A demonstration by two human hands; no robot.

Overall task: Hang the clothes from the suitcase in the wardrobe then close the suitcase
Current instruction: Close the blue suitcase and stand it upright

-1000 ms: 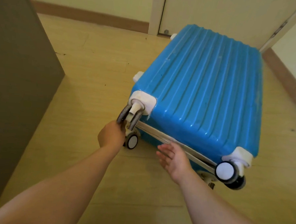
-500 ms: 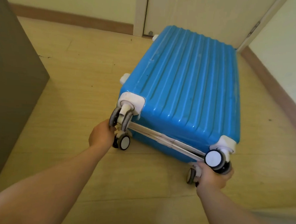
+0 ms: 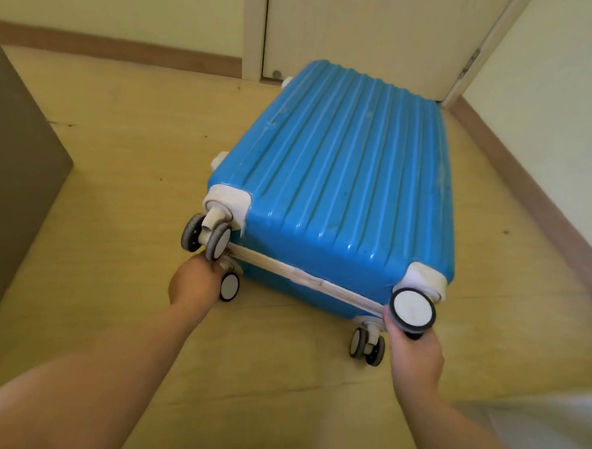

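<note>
Where the left hand (image 3: 192, 286) is curled on its lower-left wheeled corner, the closed blue suitcase (image 3: 341, 192) is laid flat on the floor at frame centre; at lower right, a wheel (image 3: 411, 311) is gripped by the right hand (image 3: 414, 359).

Left hand (image 3: 192, 286) fingertips were hidden between suitcase (image 3: 341, 178) wheels (image 3: 218, 242), grip unclear. Right hand (image 3: 414, 359) fingers hid behind a wheel (image 3: 413, 307). Brown furniture (image 3: 12, 182) was cropped.

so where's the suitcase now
Head view, centre-right: the suitcase lies shut on the floor before the door, left hand and right hand gripping its wheeled end.
</note>
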